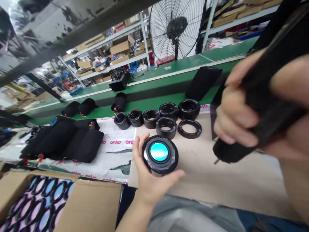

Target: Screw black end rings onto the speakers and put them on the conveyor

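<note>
My left hand (151, 183) is curved around a round black part (147, 158) with a shiny blue disc (159, 151) in its middle. Its fingers lie along the left side, while the thumb sticks out at the lower right. My right hand (238, 109), raised close to the camera and blurred, is wrapped round a long black fabric-covered piece (263, 116) that tilts up to the right. Just beyond my left hand stand several black rings (166, 127), including a thin flat one (189, 128).
Black fabric-covered cylinders (65, 138) with coloured wires lie on white printed paper at left. A cardboard box (89, 203) of shiny-faced round parts sits lower left. Behind the brown board (207, 180) runs a green conveyor belt (154, 93), with a large fan (177, 27) and shelves beyond.
</note>
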### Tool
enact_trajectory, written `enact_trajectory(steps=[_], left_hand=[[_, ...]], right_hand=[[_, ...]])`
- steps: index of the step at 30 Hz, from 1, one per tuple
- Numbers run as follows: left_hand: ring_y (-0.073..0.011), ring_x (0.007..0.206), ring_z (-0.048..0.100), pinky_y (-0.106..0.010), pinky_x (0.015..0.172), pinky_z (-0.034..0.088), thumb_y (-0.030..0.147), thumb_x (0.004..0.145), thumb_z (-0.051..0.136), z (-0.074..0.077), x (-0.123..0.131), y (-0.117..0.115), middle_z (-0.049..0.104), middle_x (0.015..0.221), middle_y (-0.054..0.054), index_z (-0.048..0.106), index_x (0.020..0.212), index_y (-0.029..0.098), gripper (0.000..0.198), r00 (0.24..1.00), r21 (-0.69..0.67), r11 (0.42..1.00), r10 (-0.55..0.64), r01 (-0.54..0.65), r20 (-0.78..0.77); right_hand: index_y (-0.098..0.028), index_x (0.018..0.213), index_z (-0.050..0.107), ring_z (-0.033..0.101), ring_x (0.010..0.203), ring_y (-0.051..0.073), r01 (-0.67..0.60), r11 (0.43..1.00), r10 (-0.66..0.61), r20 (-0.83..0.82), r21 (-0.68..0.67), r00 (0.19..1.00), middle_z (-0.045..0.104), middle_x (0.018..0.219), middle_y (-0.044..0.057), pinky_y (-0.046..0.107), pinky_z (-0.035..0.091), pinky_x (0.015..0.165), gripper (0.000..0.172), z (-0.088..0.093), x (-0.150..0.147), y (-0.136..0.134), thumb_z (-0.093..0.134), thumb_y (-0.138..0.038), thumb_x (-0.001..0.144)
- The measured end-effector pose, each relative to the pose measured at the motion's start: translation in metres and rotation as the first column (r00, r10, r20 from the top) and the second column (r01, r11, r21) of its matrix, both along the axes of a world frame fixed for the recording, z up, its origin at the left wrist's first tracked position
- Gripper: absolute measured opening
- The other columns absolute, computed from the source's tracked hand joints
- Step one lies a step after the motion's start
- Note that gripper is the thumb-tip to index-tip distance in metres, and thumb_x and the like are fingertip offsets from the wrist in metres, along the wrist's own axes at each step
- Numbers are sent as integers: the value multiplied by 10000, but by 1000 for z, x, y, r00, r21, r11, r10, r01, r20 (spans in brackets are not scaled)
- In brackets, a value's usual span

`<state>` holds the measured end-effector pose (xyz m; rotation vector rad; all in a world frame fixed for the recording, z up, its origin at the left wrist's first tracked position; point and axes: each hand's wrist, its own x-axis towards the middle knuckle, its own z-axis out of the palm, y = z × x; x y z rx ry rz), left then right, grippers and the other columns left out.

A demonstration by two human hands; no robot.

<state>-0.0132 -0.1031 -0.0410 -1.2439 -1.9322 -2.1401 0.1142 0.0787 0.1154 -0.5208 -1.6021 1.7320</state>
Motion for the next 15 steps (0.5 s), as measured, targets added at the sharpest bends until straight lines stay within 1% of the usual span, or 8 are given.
enact_trajectory(steps=[2,3,4,5,7,9,12,15], left_hand=[[-337,1589,519,-484,1275,491,295,776,975,7,-2,-10,433,1754,-98,258,1706,470,1188,985,-72,987,-133,141,106],[-344,1622,477,-496,1291,478,243,794,943,11,-4,-15,370,1803,-83,246,1714,482,1179,966,-113,968,-203,222,158],[-353,1645,443,-509,1306,464,218,800,929,15,-8,-21,318,1835,-65,249,1718,491,1175,943,-146,944,-265,297,202],[-362,1663,408,-521,1320,446,215,799,932,19,-11,-26,280,1854,-49,257,1721,496,1177,918,-174,917,-315,360,240],[-374,1689,346,-544,1328,430,243,778,972,26,-19,-32,251,1866,-32,259,1726,506,1216,884,-219,873,-369,436,289],[-391,1697,320,-570,1314,445,271,722,1026,33,-25,-34,259,1863,-36,224,1739,513,1317,862,-262,838,-393,479,321],[-437,1659,386,-616,1268,493,289,632,1084,44,-31,-34,292,1849,-61,180,1749,519,1455,824,-350,753,-451,558,344],[-478,1654,372,-685,1268,456,327,606,1098,50,-36,-35,335,1830,-92,187,1754,504,1475,811,-445,678,-503,585,298]], right_hand=[[-234,982,581,526,365,187,-101,986,116,108,-130,987,574,563,-29,312,429,375,653,-37,6,-7,941,-677,665],[-220,972,583,517,362,167,-129,976,158,164,-174,974,617,597,1,282,405,381,699,-53,9,-12,944,-717,638],[-207,1010,614,532,386,159,-139,964,196,252,-228,948,610,563,21,254,417,415,690,-66,12,-19,915,-730,677],[-197,1109,645,522,398,149,-154,949,239,307,-277,921,586,518,29,231,416,433,711,-77,15,-26,865,-755,727],[-183,1329,626,461,401,114,-151,921,279,337,-360,899,547,472,14,193,389,447,848,-90,18,-41,816,-778,756],[-165,1472,543,457,418,97,-168,901,306,313,-399,899,556,485,1,170,382,466,980,-98,19,-52,814,-778,757],[-136,1507,470,517,445,101,-250,873,380,263,-419,887,607,547,11,168,415,497,1007,-109,18,-56,816,-751,789],[-139,1474,451,522,456,99,-312,829,454,232,-464,860,635,618,14,186,444,487,991,-116,20,-51,826,-748,788]])
